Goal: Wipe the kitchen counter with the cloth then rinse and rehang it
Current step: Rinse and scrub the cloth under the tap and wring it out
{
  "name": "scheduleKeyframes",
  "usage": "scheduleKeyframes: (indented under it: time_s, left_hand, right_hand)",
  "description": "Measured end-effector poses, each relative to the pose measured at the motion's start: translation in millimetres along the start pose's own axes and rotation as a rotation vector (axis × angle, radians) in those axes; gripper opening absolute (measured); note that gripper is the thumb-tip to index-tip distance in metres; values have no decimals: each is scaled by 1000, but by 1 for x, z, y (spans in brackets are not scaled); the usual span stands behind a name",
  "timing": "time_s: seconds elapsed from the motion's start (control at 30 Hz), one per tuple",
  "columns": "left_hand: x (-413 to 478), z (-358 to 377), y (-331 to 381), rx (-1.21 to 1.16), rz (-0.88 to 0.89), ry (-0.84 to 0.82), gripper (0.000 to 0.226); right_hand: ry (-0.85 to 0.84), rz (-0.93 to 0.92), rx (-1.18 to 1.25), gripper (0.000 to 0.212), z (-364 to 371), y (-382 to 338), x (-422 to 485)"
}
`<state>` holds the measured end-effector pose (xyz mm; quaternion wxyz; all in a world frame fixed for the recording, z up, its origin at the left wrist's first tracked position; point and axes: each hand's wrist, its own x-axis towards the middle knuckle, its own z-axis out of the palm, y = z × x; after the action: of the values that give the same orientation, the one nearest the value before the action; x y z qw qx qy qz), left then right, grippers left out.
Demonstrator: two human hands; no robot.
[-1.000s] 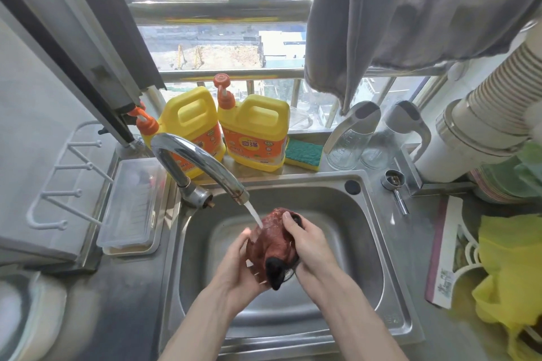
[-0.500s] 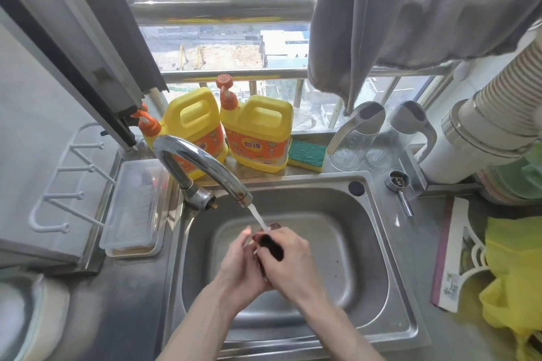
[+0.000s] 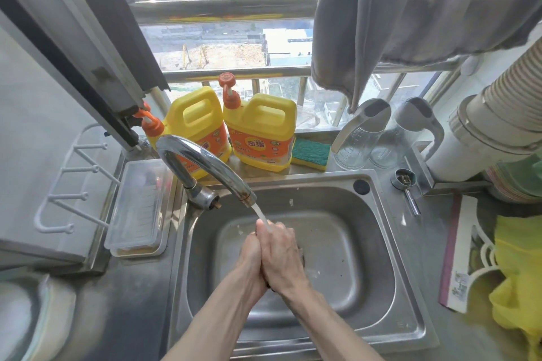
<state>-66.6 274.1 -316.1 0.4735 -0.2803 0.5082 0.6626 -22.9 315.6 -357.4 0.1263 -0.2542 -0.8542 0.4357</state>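
Now both hands, left hand (image 3: 250, 252) and right hand (image 3: 280, 255), squeeze shut on the almost hidden cloth (image 3: 299, 255) under running tap (image 3: 205, 167) water; hanging it up is left.

Light source: daylight is coming in through the window (image 3: 223, 47) at the far side, leaving the outdoor view pale and washed out.
Glare: bright highlights are sitting on the faucet (image 3: 205, 167) and along the far rim of the sink (image 3: 308, 182).
Shadows: soft shade is falling on the near left counter (image 3: 123, 316).
Distortion: straight lines are bowing toward the edges, wide-angle style.
Focus: the near left corner and right edge are looking smeared.
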Motion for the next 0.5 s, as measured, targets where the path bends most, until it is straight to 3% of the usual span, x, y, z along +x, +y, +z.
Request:
scheduleKeyframes:
  time_s: [0.07,0.23,0.37,0.5]
  left_hand:
    - [0,3,-1,103,12,81,39]
    - [19,2,-19,145,1,187,44]
    - [27,-2,-25,588,84,358,60]
    - [24,-9,-21,659,32,216,52]
  right_hand:
    - [-93,128,71,43,-4,-4,1]
    - [-73,485,278,56,-1,4,8]
    - [-7,864,556,53,16,27,15]
    - [92,1074,722,47,-1,31,18]
